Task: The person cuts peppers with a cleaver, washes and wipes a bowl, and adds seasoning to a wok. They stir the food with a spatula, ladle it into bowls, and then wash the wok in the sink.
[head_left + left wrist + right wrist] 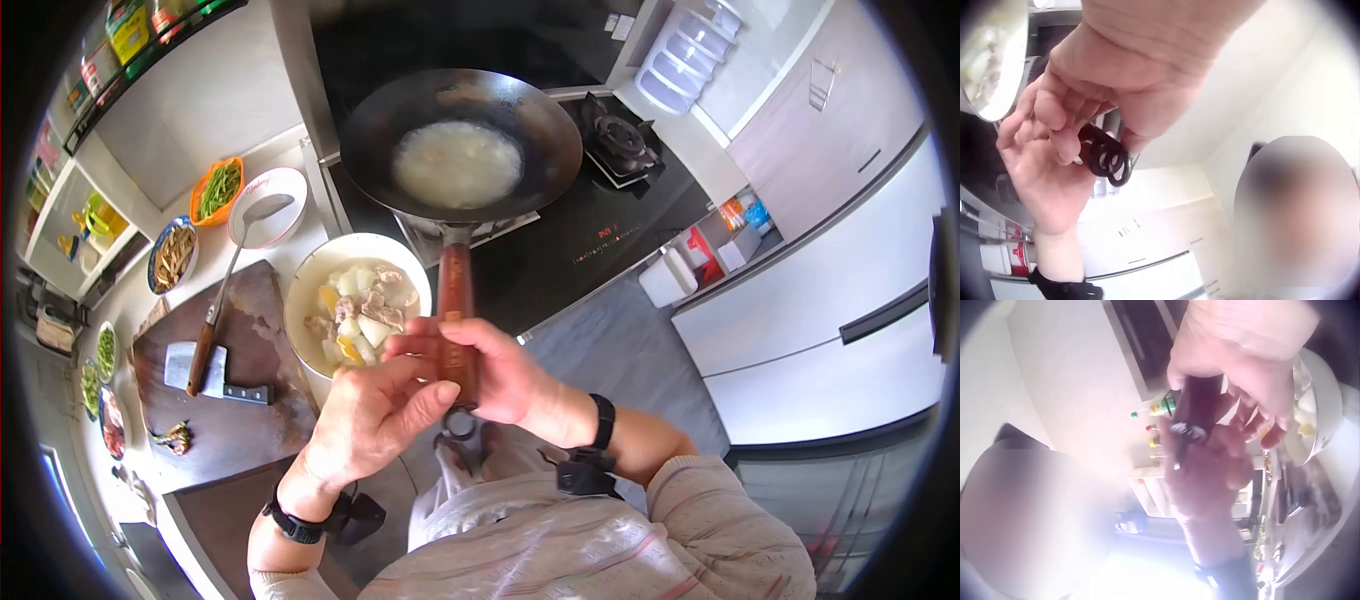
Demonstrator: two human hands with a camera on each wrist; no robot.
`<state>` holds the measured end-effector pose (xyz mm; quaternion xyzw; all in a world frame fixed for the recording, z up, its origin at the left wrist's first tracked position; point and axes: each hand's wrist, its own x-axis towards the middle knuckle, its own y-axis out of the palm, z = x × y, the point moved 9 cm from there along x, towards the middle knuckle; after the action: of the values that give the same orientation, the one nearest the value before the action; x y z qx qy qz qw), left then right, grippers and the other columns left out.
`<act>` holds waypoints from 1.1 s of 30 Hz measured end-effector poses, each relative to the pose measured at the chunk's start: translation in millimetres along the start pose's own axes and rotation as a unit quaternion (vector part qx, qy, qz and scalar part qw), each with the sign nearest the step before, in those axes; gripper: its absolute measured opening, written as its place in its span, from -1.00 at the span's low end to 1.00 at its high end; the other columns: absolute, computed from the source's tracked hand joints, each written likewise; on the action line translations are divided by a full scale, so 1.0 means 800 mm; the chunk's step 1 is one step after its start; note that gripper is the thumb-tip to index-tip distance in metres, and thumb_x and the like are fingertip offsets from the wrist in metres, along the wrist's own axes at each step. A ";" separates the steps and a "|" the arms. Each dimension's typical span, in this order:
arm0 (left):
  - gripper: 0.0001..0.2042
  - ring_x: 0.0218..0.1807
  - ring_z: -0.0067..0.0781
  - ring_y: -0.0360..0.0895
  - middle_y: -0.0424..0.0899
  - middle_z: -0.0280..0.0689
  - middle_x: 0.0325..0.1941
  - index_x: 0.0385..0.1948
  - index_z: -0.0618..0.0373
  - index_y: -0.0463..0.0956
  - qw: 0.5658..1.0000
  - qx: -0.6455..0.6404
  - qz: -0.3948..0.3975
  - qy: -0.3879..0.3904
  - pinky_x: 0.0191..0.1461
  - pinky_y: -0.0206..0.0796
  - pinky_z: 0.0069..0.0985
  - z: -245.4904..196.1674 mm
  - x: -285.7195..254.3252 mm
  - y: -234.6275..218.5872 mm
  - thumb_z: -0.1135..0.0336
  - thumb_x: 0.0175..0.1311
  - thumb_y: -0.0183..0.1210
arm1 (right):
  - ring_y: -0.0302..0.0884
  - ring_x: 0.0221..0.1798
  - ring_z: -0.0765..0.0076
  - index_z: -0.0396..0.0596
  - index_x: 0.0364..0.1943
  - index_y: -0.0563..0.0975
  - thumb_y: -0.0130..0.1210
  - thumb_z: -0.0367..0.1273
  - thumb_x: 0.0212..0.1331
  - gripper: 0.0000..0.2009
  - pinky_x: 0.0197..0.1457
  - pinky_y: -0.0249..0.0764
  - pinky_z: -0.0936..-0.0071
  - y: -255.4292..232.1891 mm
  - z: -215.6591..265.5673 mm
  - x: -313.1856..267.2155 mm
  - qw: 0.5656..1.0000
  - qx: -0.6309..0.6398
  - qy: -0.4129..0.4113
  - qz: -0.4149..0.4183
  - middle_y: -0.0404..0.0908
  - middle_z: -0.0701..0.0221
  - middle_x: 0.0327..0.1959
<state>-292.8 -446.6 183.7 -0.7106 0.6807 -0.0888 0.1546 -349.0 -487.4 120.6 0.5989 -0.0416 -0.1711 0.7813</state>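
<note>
A dark wok [365, 150] with cloudy liquid [460, 165] in it sits on the stove's left burner. Its reddish-brown handle [455, 285] points toward the person. The left hand [375, 415] curls round the handle's near end from the left, its thumb beside the ring; the left wrist view shows this hand [1129, 81] close up. From the right, the right hand [510, 375] grips the handle with its thumb over the top; some fingers are hidden behind it. Left of the handle stands a white bowl [297, 300] of meat and pale chunks [370, 310].
A cutting board [240, 430] at left bears a cleaver [180, 365]; a long-handled ladle [225, 285] reaches from it into a white bowl [290, 180]. Dishes of greens [218, 190] and brown strips [172, 255] stand behind. A second burner [620, 138] is at right.
</note>
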 end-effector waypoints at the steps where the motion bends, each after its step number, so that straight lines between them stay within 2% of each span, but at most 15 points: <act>1: -0.77 -0.63 -0.65 0.37 0.49 -0.42 -0.66 -0.38 0.20 0.55 0.997 -0.081 0.000 -0.019 -0.56 0.25 -0.69 0.011 -0.001 0.001 0.19 0.19 0.16 | 0.46 -0.04 0.25 -0.11 -0.10 0.41 -0.07 -0.33 0.19 -0.75 0.03 0.39 0.26 -0.005 0.008 -0.013 0.998 -0.001 -0.001 -0.057 0.50 0.25 -0.08; 2: -0.78 -0.64 -0.64 0.37 0.49 -0.43 -0.67 -0.41 0.19 0.56 0.987 -0.158 0.000 -0.038 -0.56 0.25 -0.67 0.021 -0.001 0.003 0.20 0.18 0.16 | 0.50 -0.13 0.30 -0.11 -0.15 0.44 -0.08 -0.35 0.18 -0.79 -0.06 0.44 0.31 -0.009 0.019 -0.029 0.994 -0.002 -0.004 -0.111 0.53 0.28 -0.16; 4: -0.76 -0.61 -0.63 0.39 0.51 -0.43 -0.63 -0.38 0.20 0.55 0.985 -0.165 -0.020 -0.050 -0.53 0.26 -0.67 0.041 0.005 0.008 0.17 0.19 0.15 | 0.44 -0.42 0.48 -0.09 -0.24 0.45 -0.09 -0.41 0.16 -0.86 -0.36 0.45 0.47 -0.015 0.037 -0.052 0.995 0.089 0.041 -0.024 0.48 0.42 -0.41; 6: -0.74 -0.57 -0.63 0.40 0.53 -0.42 -0.58 -0.34 0.20 0.54 0.982 -0.171 -0.043 -0.062 -0.50 0.28 -0.66 0.055 0.018 0.018 0.15 0.20 0.13 | 0.27 -0.61 0.62 -0.08 -0.28 0.46 -0.07 -0.44 0.14 -0.89 -0.57 0.31 0.60 -0.021 0.061 -0.077 0.995 0.057 0.066 -0.042 0.35 0.52 -0.57; 8: -0.68 -0.42 -0.65 0.44 0.54 -0.41 -0.45 -0.27 0.20 0.51 0.950 -0.296 -0.003 -0.095 -0.36 0.31 -0.66 0.054 0.049 0.070 0.08 0.24 0.07 | 0.26 -0.66 0.64 -0.08 -0.37 0.43 -0.07 -0.43 0.13 -0.94 -0.61 0.27 0.63 -0.035 0.071 -0.083 0.994 0.023 0.078 -0.071 0.35 0.54 -0.59; 10: -0.64 -0.29 -0.66 0.44 0.53 -0.38 -0.34 -0.24 0.17 0.47 0.904 -0.419 0.026 -0.083 -0.22 0.32 -0.63 0.050 0.089 0.124 0.02 0.26 0.02 | 0.23 -0.69 0.65 -0.06 -0.52 0.37 -0.06 -0.39 0.13 -0.88 -0.62 0.27 0.63 -0.056 0.075 -0.086 0.987 -0.061 0.114 -0.094 0.31 0.56 -0.68; 11: -0.65 -0.29 -0.65 0.44 0.53 -0.37 -0.34 -0.26 0.16 0.47 0.877 -0.474 0.035 -0.074 -0.20 0.33 -0.61 0.052 0.110 0.149 0.01 0.25 0.02 | 0.16 -0.81 0.62 0.02 -0.66 0.29 -0.07 -0.30 0.12 -0.76 -0.68 0.27 0.64 -0.064 0.080 -0.090 0.977 -0.126 0.125 -0.116 0.17 0.62 -0.88; 13: -0.63 -0.29 -0.61 0.45 0.54 -0.33 -0.33 -0.30 0.19 0.46 0.838 -0.543 0.024 -0.055 -0.17 0.35 -0.56 0.042 0.144 0.187 0.00 0.22 0.07 | 0.17 -0.84 0.59 0.01 -0.70 0.30 -0.06 -0.32 0.09 -0.75 -0.72 0.25 0.62 -0.082 0.093 -0.102 0.978 -0.132 0.124 -0.107 0.21 0.58 -0.86; 14: -0.64 -0.23 -0.46 0.52 0.57 -0.15 -0.23 -0.17 0.26 0.40 0.830 -0.552 0.007 -0.079 -0.15 0.43 -0.47 0.044 0.155 0.201 0.10 0.24 0.07 | 0.17 -0.85 0.59 0.01 -0.72 0.30 -0.06 -0.32 0.08 -0.74 -0.74 0.25 0.61 -0.087 0.101 -0.107 0.975 -0.143 0.129 -0.109 0.21 0.57 -0.87; 16: -0.70 -0.31 -0.46 0.54 0.58 -0.12 -0.28 -0.25 0.27 0.42 0.845 -0.530 -0.003 -0.067 -0.23 0.45 -0.50 0.033 0.168 0.213 0.18 0.20 0.13 | 0.18 -0.85 0.58 0.01 -0.75 0.29 -0.05 -0.33 0.07 -0.73 -0.75 0.24 0.61 -0.091 0.118 -0.117 0.969 -0.166 0.137 -0.123 0.23 0.55 -0.86; 20: -0.75 -0.36 -0.45 0.54 0.58 -0.11 -0.30 -0.32 0.27 0.43 0.834 -0.548 -0.049 -0.041 -0.30 0.46 -0.53 0.018 0.186 0.234 0.24 0.17 0.13 | 0.20 -0.85 0.57 -0.01 -0.74 0.30 -0.05 -0.34 0.04 -0.75 -0.75 0.24 0.60 -0.098 0.148 -0.137 0.954 -0.211 0.164 -0.133 0.24 0.54 -0.85; 22: -0.78 -0.42 -0.54 0.50 0.58 -0.20 -0.37 -0.35 0.30 0.42 0.819 -0.570 -0.056 -0.033 -0.35 0.42 -0.58 0.009 0.194 0.246 0.30 0.13 0.15 | 0.22 -0.84 0.57 -0.02 -0.74 0.30 -0.04 -0.36 0.03 -0.76 -0.74 0.25 0.60 -0.103 0.167 -0.147 0.943 -0.253 0.152 -0.155 0.25 0.53 -0.83; 24: -0.78 -0.41 -0.53 0.51 0.58 -0.20 -0.37 -0.35 0.30 0.42 0.813 -0.578 -0.067 -0.021 -0.34 0.43 -0.58 0.006 0.199 0.252 0.31 0.12 0.15 | 0.24 -0.82 0.57 -0.03 -0.74 0.29 -0.03 -0.37 0.02 -0.76 -0.74 0.27 0.58 -0.103 0.176 -0.154 0.940 -0.264 0.158 -0.146 0.26 0.51 -0.81; 26: -0.79 -0.34 -0.46 0.53 0.57 -0.07 -0.29 -0.36 0.24 0.36 0.825 -0.563 -0.048 -0.001 -0.27 0.45 -0.52 -0.002 0.201 0.257 0.29 0.15 0.13 | 0.25 -0.81 0.56 -0.04 -0.73 0.29 -0.02 -0.38 0.02 -0.77 -0.73 0.28 0.56 -0.102 0.182 -0.159 0.937 -0.282 0.154 -0.136 0.26 0.50 -0.81; 33: -0.77 -0.33 -0.46 0.53 0.57 -0.11 -0.28 -0.32 0.24 0.34 0.817 -0.572 -0.065 0.010 -0.21 0.44 -0.50 -0.011 0.191 0.260 0.34 0.10 0.16 | 0.29 -0.76 0.52 -0.13 -0.66 0.34 -0.04 -0.42 0.00 -0.84 -0.71 0.33 0.53 -0.095 0.182 -0.170 0.941 -0.275 0.165 -0.108 0.31 0.44 -0.76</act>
<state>-482.5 -605.1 108.3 -0.7126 0.5625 0.2996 -0.2932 -532.8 -595.2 107.8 0.3812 0.2016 -0.1585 0.8882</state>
